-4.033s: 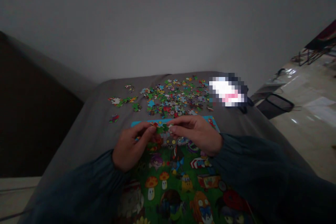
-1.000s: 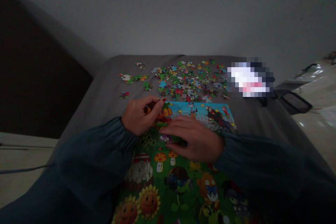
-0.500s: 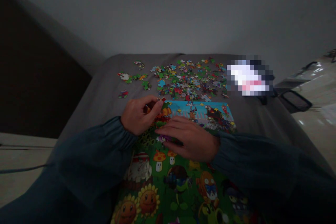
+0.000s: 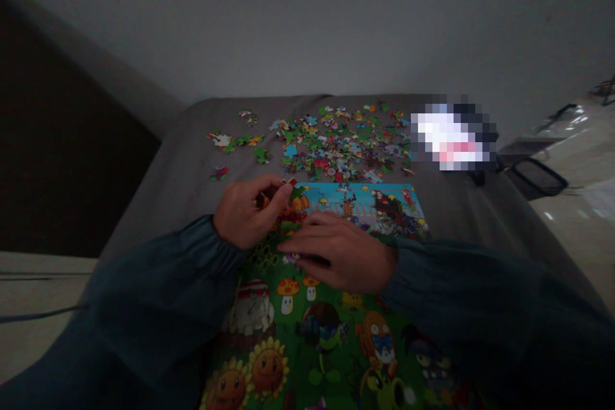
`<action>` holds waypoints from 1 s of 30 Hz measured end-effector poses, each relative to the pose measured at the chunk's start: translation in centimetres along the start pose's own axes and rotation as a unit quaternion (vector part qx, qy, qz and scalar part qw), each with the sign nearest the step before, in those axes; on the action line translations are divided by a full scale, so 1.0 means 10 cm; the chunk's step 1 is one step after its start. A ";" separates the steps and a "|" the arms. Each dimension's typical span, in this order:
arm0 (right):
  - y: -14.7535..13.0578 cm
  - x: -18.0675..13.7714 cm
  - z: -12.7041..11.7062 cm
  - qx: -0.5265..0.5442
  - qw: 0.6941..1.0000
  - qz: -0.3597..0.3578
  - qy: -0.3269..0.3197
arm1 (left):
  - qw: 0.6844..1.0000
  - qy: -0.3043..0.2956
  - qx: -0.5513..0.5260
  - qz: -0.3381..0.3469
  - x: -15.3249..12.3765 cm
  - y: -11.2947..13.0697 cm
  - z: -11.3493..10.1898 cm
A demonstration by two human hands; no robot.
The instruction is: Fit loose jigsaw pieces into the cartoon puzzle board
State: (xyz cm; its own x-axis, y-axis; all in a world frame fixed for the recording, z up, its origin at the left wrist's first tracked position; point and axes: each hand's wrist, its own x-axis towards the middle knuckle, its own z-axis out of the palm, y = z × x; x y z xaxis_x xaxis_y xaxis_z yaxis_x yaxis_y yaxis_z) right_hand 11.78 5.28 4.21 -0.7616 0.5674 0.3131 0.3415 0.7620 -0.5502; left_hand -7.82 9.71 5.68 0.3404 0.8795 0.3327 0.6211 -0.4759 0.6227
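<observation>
- My left hand (image 4: 244, 213) is pinched closed, thumb and fingertips together on a small red-edged jigsaw piece (image 4: 288, 183), just above the top left of the picture.
- My right hand (image 4: 339, 254) lies palm down across the picture, fingers (image 4: 300, 246) curled onto its surface; I cannot tell whether they clamp a piece.
- The colourful cartoon puzzle picture (image 4: 319, 346), with sunflowers and mushrooms, lies under and in front of both hands, its blue top edge reaching just past them.
- Loose jigsaw pieces (image 4: 336, 147) lie scattered beyond it, well apart from my hands, on a grey fabric cover (image 4: 192, 166).
</observation>
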 end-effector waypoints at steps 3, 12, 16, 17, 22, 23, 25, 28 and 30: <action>0.01 0.00 0.00 0.001 1.000 0.002 -0.005 | 1.000 0.001 -0.004 0.005 0.00 0.00 0.00; 0.00 0.00 0.00 -0.001 1.000 0.011 -0.012 | 1.000 0.001 0.001 0.010 0.00 0.00 0.00; -0.01 -0.02 -0.07 -0.007 1.000 -0.006 0.012 | 1.000 0.003 0.008 0.010 0.00 0.00 -0.01; -0.02 -0.02 -0.10 -0.015 1.000 -0.010 0.024 | 1.000 0.002 0.008 0.009 0.00 0.00 -0.01; -0.11 -0.04 -0.27 -0.081 0.996 -0.030 0.006 | 1.000 0.002 0.005 0.008 -0.01 0.00 -0.01; -0.13 -0.04 -0.27 -0.091 0.995 -0.033 -0.013 | 1.000 0.003 0.004 0.007 -0.01 0.00 -0.01; -0.16 -0.05 -0.26 -0.103 0.993 -0.032 -0.041 | 1.000 0.002 0.003 0.007 0.00 0.00 -0.01; -0.17 -0.06 -0.22 -0.112 0.991 -0.021 -0.063 | 1.000 -0.003 0.003 0.004 0.00 0.01 -0.01; -0.16 -0.06 -0.22 -0.123 0.989 -0.028 -0.080 | 1.000 -0.006 0.002 0.002 0.00 0.01 -0.02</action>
State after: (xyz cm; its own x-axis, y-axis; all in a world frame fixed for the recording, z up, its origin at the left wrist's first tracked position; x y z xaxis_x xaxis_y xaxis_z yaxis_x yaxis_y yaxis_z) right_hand 12.94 4.42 6.58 -0.8541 0.4803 0.1996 0.4051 0.8550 -0.3238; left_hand -7.86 9.66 5.90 0.3504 0.8779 0.3264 0.6222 -0.4787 0.6195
